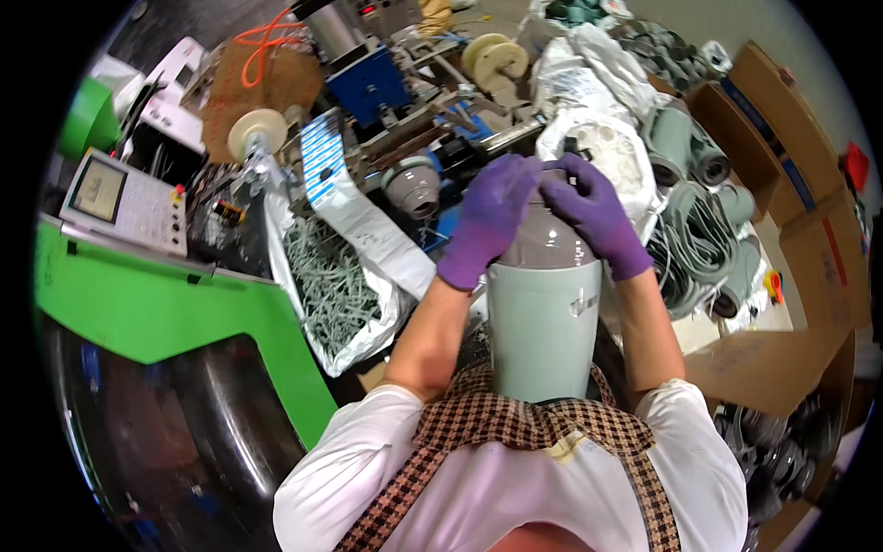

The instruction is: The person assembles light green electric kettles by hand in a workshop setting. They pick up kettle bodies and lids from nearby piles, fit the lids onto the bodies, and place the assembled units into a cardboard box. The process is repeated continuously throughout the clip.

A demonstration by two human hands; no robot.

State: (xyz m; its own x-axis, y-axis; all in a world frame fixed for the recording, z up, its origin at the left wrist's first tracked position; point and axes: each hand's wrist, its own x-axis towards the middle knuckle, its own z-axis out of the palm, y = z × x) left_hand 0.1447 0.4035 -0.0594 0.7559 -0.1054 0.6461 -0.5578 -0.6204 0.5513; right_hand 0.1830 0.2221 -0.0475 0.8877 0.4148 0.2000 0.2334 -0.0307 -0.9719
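Observation:
Upright against my apron stands a pale green cylinder point(538, 336) with a small sticker on its side. A glossy grey domed cap point(555, 247) sits on its upper end. My left hand point(497, 216), in a purple glove, closes round the left side of the cap's narrow top. On the other side, my right hand point(600, 212), gloved the same way, has its fingers curled round that top. Both hands nearly meet there and hide most of the cap's tip. Beyond my left hand, a similar grey domed part point(413, 188) rests by the bench machine.
Left of me are a green machine frame point(166, 313), a control panel point(120, 202) and a white bag of grey-green scraps point(331, 290). A blue machine block point(372, 87) stands ahead. Rightward lie green cylinders point(669, 143), coiled strips point(696, 230) and a cardboard box point(773, 363) holding grey parts.

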